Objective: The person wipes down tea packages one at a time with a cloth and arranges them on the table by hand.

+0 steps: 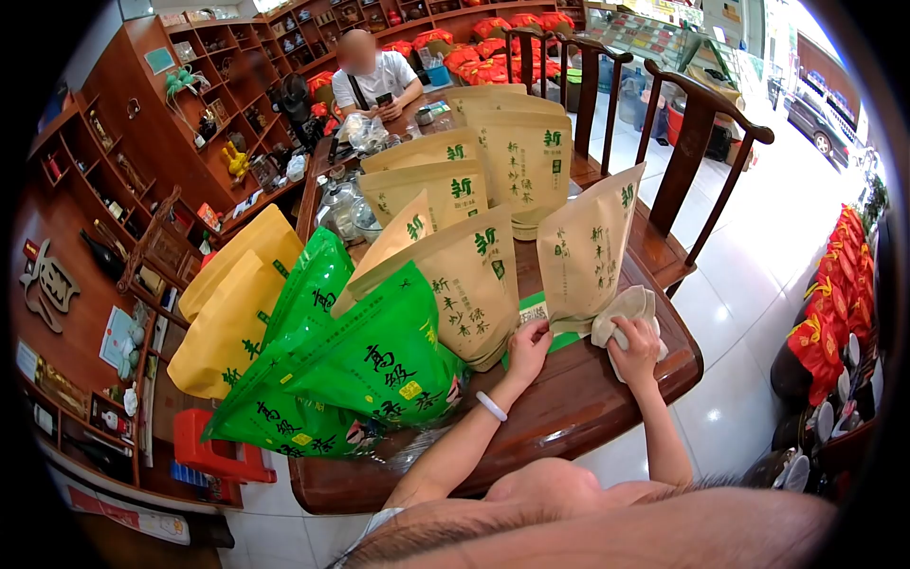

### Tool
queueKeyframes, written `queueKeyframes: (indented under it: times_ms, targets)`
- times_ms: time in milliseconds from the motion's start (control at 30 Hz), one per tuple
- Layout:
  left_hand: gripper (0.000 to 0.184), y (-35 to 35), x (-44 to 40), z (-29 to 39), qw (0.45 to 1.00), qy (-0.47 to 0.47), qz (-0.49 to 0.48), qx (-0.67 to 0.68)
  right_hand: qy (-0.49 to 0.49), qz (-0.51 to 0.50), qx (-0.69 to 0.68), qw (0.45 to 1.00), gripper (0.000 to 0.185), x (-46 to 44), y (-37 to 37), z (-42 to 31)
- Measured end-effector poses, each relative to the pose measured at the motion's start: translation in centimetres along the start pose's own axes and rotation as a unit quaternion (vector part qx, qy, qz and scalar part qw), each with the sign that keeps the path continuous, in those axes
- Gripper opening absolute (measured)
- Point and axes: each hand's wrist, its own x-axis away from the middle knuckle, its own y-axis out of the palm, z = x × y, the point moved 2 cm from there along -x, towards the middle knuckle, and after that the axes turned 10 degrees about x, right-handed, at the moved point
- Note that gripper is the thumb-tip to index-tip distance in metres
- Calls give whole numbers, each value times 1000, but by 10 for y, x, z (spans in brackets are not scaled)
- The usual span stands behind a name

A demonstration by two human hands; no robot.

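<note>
Right hand (637,349): grip closed on a crumpled pale cloth (635,303), on the counter (550,417) just beside an upright brown bag (583,256); the cloth's bunched upper end pointed away from the person, its long axis roughly following; its underside was hidden. Left hand (529,349): fingertips at a flat green packet (567,341); whether they gripped it could not be told; hand and bags partly covered the packet, leaving its long axis unclear.

The hands (528,349) (635,349) partly hide the green packet (566,340) and cloth (637,304).
</note>
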Motion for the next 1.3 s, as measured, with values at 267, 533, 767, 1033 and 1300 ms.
queueKeyframes:
  times_ms: [267,533,767,1033,1300]
  targets:
    - [17,-1,-1,-8,1000,2,-9,8,32,6,-8,999,26,1,5,5]
    - [16,-1,-2,-7,1000,24,1,-1,23,-39,21,999,30,11,5,-24]
    - [16,-5,-4,-11,1000,-5,6,-27,-70,-110,-66,989,34,37,7,-78]
    - [11,-2,-3,2,1000,17,-6,0,190,19,113,975,31,-9,0,77]
    - [11,-2,-4,8,999,18,-25,-18,246,229,-361,870,37,-85,-53,31]
